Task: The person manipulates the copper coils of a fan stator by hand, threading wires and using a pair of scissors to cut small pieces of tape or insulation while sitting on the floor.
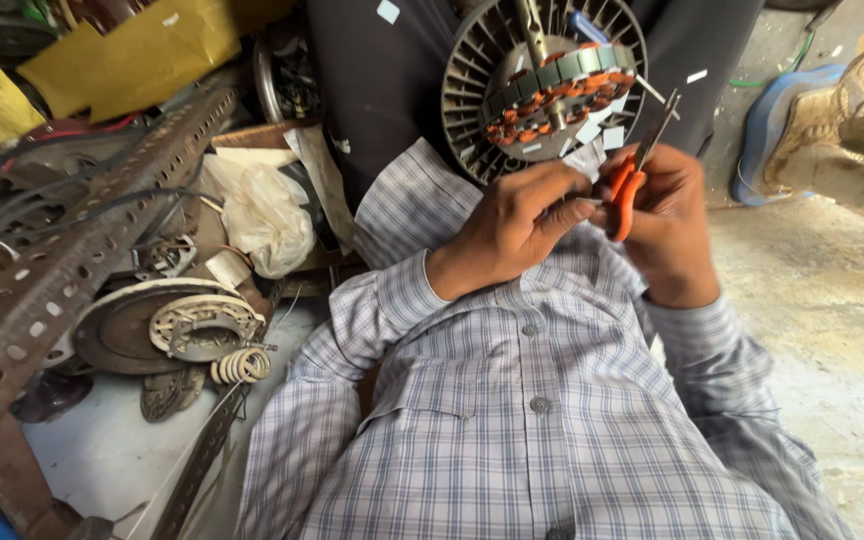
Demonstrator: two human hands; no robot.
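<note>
**Scissors held at a fan motor's windings**

A ceiling-fan motor [544,85], its grey finned housing ringed around orange copper windings, is seen resting on the dark trousers of the seated person, just beyond both hands. The left hand [512,225] is bent inward at the wrist, its fingers [562,205] gathered together and pinched on a small pale slip of paper, which is held just below the motor's rim. The right hand [667,220] is closed around the orange handles of a pair of scissors [637,170]; the thin blades are pointed up and away, tilted toward the right edge of the motor, and are nearly together. The two hands are pressed close, touching at the fingertips. Both forearms are covered by checked shirt sleeves and are drawn in against the chest. To the left, a perforated steel angle bar [42,290] is laid across a heap of parts, with a second wound stator on a round plate [187,325] and a crumpled plastic bag [262,215] nearby. Small white paper scraps are scattered over the motor and lap.
</note>
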